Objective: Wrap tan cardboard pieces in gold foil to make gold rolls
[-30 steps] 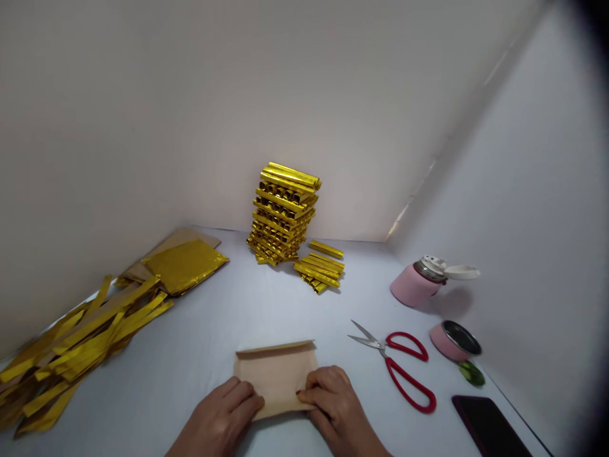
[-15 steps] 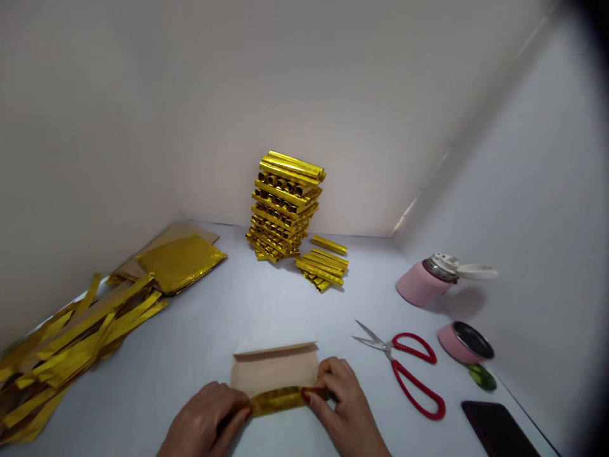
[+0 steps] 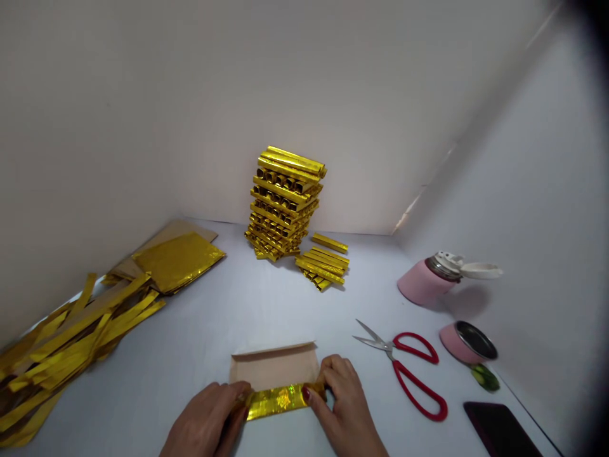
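i count two hands on one gold-backed sheet [image 3: 275, 370], which lies at the near middle of the counter [image 3: 200, 330], beige face up, its far edge creased upright and its near edge turned over to show gold. the left hand [image 3: 203, 419] has its fingers clamped on the left end of that gold fold; the right hand [image 3: 346, 406] has its fingers clamped on the right end. beyond stands one tower of gold tubes [image 3: 285, 203], five open ends showing in its upper row, then one small pile of tubes [image 3: 323, 266] and one lone tube [image 3: 330, 242] behind it. to the right i have one pair of red-handled scissors [image 3: 389, 348], blades apart, one pink bottle [image 3: 423, 282], one pink cup [image 3: 454, 343], one green item [image 3: 485, 377] and one dark phone [image 3: 504, 431]. at left, one stack of gold sheets [image 3: 178, 261] and gold strips [image 3: 95, 330] overlapping too much to count.
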A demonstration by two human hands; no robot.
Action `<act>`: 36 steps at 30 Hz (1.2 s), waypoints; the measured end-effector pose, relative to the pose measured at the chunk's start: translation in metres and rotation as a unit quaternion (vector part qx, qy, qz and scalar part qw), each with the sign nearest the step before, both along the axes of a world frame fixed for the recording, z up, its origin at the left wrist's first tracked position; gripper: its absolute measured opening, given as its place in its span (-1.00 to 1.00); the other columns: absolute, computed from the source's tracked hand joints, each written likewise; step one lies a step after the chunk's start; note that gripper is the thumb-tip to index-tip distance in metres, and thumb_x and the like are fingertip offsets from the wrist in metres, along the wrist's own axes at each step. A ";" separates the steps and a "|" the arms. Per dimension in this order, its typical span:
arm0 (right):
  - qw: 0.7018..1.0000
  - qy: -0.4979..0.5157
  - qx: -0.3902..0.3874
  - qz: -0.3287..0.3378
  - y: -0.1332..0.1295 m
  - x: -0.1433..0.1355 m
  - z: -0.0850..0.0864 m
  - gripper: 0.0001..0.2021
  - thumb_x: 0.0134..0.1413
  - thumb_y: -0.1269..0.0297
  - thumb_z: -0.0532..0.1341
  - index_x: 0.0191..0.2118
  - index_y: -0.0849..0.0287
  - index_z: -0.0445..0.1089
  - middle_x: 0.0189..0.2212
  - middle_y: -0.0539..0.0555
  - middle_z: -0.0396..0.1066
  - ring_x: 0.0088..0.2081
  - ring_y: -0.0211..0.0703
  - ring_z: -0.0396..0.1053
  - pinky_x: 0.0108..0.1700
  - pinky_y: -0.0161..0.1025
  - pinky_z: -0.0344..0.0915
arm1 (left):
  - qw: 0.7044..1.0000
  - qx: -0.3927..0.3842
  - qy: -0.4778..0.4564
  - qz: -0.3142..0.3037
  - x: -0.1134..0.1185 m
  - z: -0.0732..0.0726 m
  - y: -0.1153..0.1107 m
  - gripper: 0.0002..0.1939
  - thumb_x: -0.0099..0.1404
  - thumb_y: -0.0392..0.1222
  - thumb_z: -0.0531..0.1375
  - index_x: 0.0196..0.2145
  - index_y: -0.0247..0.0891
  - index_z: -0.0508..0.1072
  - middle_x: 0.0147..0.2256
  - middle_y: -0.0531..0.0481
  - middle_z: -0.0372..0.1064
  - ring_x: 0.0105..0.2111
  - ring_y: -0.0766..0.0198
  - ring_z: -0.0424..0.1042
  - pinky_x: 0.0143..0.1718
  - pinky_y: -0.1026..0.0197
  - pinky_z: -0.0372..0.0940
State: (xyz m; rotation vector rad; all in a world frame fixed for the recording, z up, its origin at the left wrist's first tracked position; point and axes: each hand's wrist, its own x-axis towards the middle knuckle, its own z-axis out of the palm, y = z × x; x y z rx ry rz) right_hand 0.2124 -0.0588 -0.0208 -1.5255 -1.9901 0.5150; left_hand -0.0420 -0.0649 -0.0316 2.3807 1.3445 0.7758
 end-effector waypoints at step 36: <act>0.923 -0.142 0.353 0.051 -0.033 -0.002 -0.036 -0.79 0.25 0.27 0.06 -0.20 0.12 0.44 -0.32 0.05 0.56 -0.30 -0.10 0.48 -0.14 -0.14 0.35 | 0.964 0.163 0.209 -0.026 -0.011 -0.003 0.010 -0.66 0.39 -0.07 0.04 0.06 -0.13 0.37 0.06 -0.02 0.36 0.06 0.09 0.34 0.02 0.09 0.26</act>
